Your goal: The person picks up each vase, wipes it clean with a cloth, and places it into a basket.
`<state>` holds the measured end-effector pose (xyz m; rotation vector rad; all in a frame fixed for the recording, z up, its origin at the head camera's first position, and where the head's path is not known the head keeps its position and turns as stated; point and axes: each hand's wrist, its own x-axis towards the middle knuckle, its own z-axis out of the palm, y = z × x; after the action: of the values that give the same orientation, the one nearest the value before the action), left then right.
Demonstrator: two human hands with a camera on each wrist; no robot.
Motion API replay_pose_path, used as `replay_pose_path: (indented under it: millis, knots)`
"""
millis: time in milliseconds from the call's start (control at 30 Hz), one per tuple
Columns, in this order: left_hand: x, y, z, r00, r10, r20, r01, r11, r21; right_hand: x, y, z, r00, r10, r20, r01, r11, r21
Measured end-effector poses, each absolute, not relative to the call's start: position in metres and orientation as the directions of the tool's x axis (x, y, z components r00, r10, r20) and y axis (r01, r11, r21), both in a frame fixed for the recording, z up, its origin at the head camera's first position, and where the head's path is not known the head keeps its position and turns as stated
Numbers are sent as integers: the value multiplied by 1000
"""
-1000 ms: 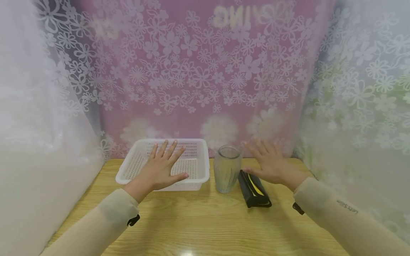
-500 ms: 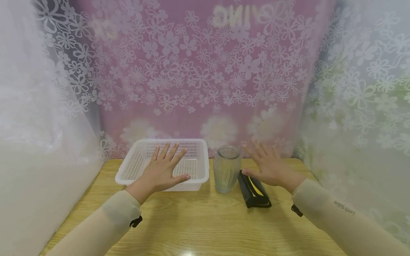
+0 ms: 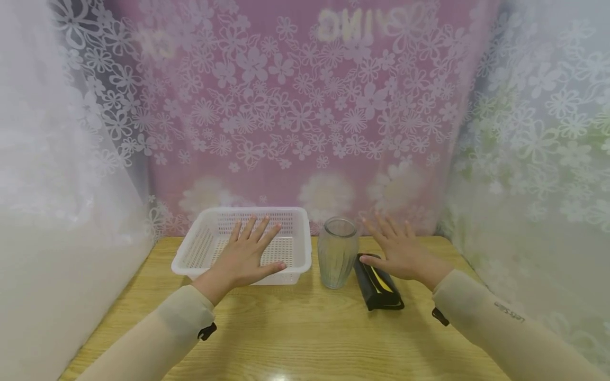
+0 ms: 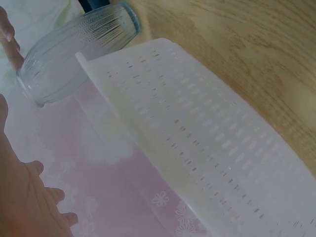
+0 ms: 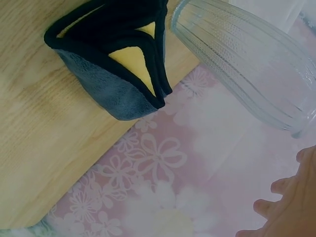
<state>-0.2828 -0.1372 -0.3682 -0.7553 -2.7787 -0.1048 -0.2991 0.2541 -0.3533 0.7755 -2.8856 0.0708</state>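
Observation:
My left hand (image 3: pixel 240 260), fingers straight and spread, hovers over the front of a white plastic basket (image 3: pixel 305 238) with slotted walls. Ribbed clear glass makes up the vase (image 3: pixel 337 259), which stands upright between the hands. On its right lies a folded cloth (image 3: pixel 376 286), dark grey with black edging and yellow inside; the right wrist view shows the cloth's plush surface (image 5: pixel 103 86). My right hand (image 3: pixel 405 254) is held over the cloth's far end, fingers spread, gripping nothing. Both wrist views catch the vase (image 4: pixel 79 54) and only part of each hand.
The wooden table (image 3: pixel 305 338) extends in front of the objects towards me. A pink flowered curtain (image 3: pixel 267 106) hangs behind its far edge. Pale translucent sheets hang on the left (image 3: pixel 71 211) and right (image 3: pixel 529 211) sides.
My left hand has drifted slightly right and towards me. My right hand has come slightly nearer to me. Basket, vase and cloth have stayed in place.

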Motion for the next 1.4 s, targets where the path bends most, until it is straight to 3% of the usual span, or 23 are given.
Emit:
replay_pose_path:
  millis: [400, 633, 1400]
  knots:
    - [-287, -132, -381, -831, 491, 262, 516, 856, 29, -304, 257, -371, -838, -516, 180, -532, 845, -52]
    - [-293, -126, -388, -842, 478, 251, 507, 860, 61, -314, 260, -388, -864, -487, 126, -489, 872, 15]
    - [-297, -105, -406, -855, 437, 279, 501, 835, 227, -317, 258, -418, -888, -454, 75, -459, 886, -71]
